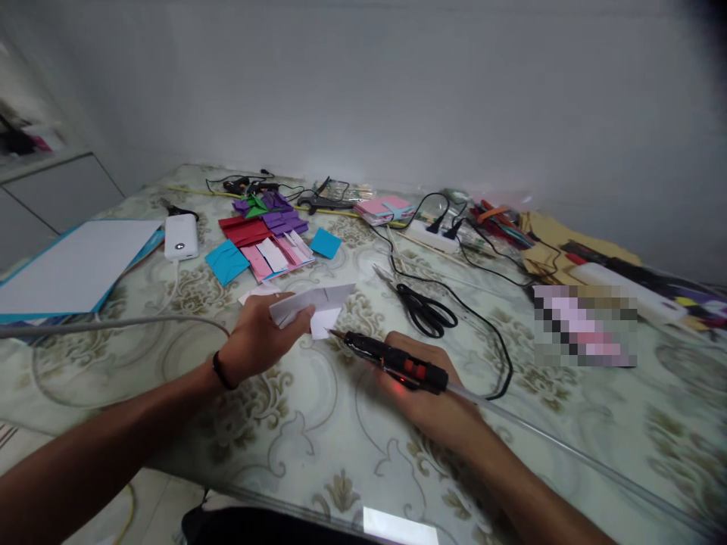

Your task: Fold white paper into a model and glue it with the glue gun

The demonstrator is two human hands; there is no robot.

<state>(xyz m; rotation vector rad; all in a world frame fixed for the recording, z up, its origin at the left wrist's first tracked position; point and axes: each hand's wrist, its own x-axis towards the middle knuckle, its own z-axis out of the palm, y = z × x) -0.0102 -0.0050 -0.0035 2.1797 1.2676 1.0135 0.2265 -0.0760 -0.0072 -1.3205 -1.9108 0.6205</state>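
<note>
My left hand (262, 333), with a dark band at the wrist, pinches a folded piece of white paper (311, 300) above the table. One flap of the paper hangs down toward the right. My right hand (423, 386) is wrapped round a black hot glue gun (391, 359) with a small red light lit. A long clear glue stick (545, 430) trails from its back end. The nozzle points left and sits close to the hanging flap; whether it touches I cannot tell. Black-handled scissors (427, 310) lie just beyond my right hand.
Folded papers in red (245, 231), purple (284, 221), pink and blue lie behind my left hand. A white power bank (182, 236) and white sheets (79, 257) are at left. Behind stand a power strip (435, 238) and pliers (323, 203). A black cord (482, 318) loops at right.
</note>
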